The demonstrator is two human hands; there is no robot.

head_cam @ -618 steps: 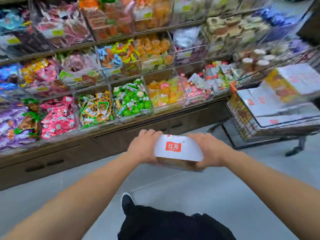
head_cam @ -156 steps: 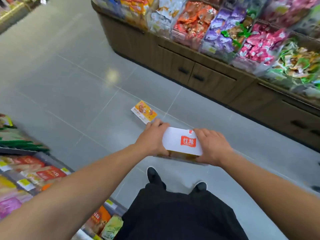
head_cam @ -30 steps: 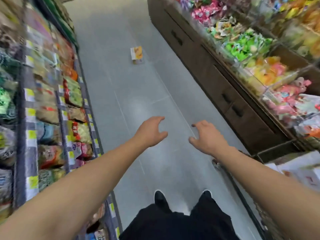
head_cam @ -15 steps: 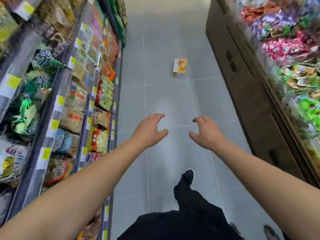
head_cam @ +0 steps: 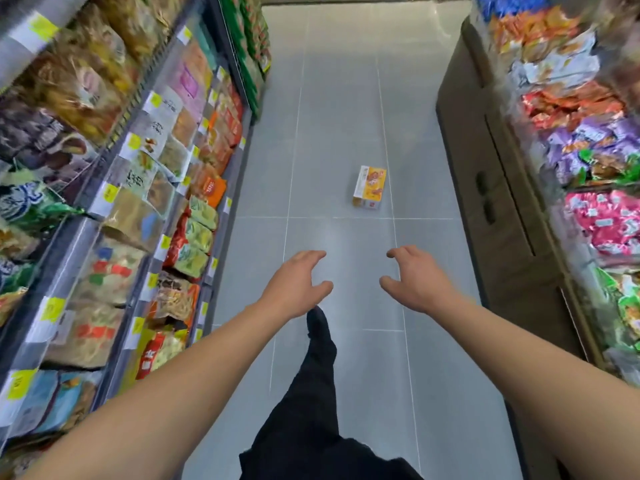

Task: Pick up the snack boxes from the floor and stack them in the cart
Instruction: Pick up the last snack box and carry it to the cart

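Seen from a head-worn camera looking down a shop aisle, two bare forearms reach forward over a grey tiled floor [head_cam: 346,98]. The left hand [head_cam: 298,285] sits at about 7 o'clock from the centre of the view, fingers curled loosely and spread apart, thumb held out to the side, holding nothing and touching nothing. The right hand [head_cam: 414,280] sits at about 5 o'clock, shaped the same way, empty, with a clear gap between the two hands. The one snack box in view, a yellow and orange rectangular cardboard box [head_cam: 370,187], lies flat on the floor at about 1 o'clock, well apart from both hands and nearer the right side of the aisle. It carries a picture of golden snacks and a small red mark near its lower end; its lettering is too small to read. At 9 o'clock runs a shelf unit of bagged snacks [head_cam: 145,202] with yellow price tags, their print blurred. At 3 o'clock stands a brown wooden counter [head_cam: 491,188] topped with heaps of bright wrapped sweets [head_cam: 588,140]. At 6 o'clock a black trouser leg [head_cam: 311,393] steps forward.
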